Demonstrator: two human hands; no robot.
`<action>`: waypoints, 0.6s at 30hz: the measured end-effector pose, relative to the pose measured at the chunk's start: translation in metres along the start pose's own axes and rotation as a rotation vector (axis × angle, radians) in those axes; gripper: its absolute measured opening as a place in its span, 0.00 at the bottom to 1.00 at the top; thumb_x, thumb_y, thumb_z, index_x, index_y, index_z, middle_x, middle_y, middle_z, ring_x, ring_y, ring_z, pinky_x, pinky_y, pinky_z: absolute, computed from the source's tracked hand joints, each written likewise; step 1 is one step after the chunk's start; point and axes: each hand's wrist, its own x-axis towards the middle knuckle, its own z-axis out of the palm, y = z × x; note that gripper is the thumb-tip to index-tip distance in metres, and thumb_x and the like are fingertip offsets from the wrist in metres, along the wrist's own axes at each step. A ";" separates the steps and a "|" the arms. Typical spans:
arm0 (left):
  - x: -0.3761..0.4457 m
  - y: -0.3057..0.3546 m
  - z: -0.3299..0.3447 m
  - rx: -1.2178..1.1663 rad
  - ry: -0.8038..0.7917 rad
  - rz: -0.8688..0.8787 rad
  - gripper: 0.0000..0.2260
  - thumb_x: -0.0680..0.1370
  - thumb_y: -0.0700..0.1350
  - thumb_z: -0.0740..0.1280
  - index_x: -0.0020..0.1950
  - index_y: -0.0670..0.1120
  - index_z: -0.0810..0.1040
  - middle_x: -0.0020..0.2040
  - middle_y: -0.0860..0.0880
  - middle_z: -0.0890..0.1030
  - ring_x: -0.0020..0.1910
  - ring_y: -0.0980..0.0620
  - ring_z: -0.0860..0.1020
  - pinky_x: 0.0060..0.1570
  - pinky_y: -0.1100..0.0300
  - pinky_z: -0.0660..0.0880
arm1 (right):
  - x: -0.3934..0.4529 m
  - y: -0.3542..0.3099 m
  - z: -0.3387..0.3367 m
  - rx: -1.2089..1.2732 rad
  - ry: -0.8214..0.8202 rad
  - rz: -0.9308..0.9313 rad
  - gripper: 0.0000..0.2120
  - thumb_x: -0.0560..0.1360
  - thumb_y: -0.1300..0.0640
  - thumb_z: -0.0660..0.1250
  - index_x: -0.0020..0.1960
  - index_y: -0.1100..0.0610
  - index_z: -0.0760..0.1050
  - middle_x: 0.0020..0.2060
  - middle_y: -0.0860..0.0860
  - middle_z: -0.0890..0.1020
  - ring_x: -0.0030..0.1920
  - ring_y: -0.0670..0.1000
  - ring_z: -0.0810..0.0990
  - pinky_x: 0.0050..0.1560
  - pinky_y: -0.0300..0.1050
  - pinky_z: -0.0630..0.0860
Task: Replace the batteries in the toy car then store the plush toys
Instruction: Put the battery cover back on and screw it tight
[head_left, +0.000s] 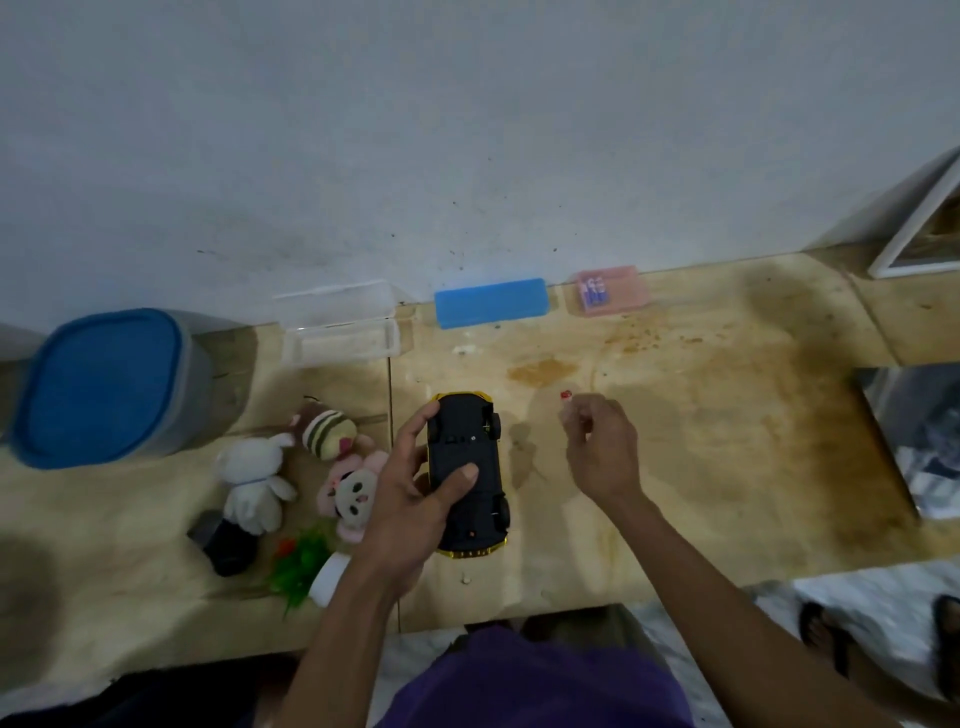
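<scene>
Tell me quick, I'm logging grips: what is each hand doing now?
Left hand: holds the upturned car.
Right hand: fingers curled, pinching something small and red; what it is cannot be told.

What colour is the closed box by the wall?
Blue box, clearest in the head view.

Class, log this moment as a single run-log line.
left hand: grips upturned toy car | right hand: pinches small red item, unclear | plush toys: on table
</scene>
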 end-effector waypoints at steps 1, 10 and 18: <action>-0.002 0.001 -0.001 0.005 -0.003 0.014 0.31 0.77 0.34 0.71 0.68 0.67 0.72 0.60 0.47 0.82 0.55 0.46 0.84 0.47 0.45 0.83 | -0.005 -0.019 -0.012 0.093 0.032 -0.020 0.09 0.83 0.52 0.60 0.54 0.55 0.75 0.43 0.51 0.82 0.44 0.53 0.82 0.45 0.47 0.76; -0.026 0.018 -0.011 0.055 0.011 0.159 0.31 0.77 0.37 0.72 0.67 0.71 0.70 0.61 0.48 0.80 0.55 0.52 0.84 0.47 0.48 0.84 | -0.075 -0.149 -0.070 0.716 0.034 -0.301 0.26 0.80 0.62 0.67 0.73 0.54 0.61 0.46 0.51 0.86 0.49 0.52 0.87 0.53 0.53 0.82; -0.048 0.028 -0.020 0.098 0.011 0.247 0.32 0.77 0.36 0.72 0.71 0.66 0.69 0.61 0.47 0.79 0.54 0.55 0.83 0.46 0.58 0.83 | -0.093 -0.158 -0.055 0.733 0.055 -0.387 0.26 0.79 0.62 0.69 0.72 0.48 0.63 0.48 0.48 0.85 0.50 0.54 0.86 0.53 0.64 0.81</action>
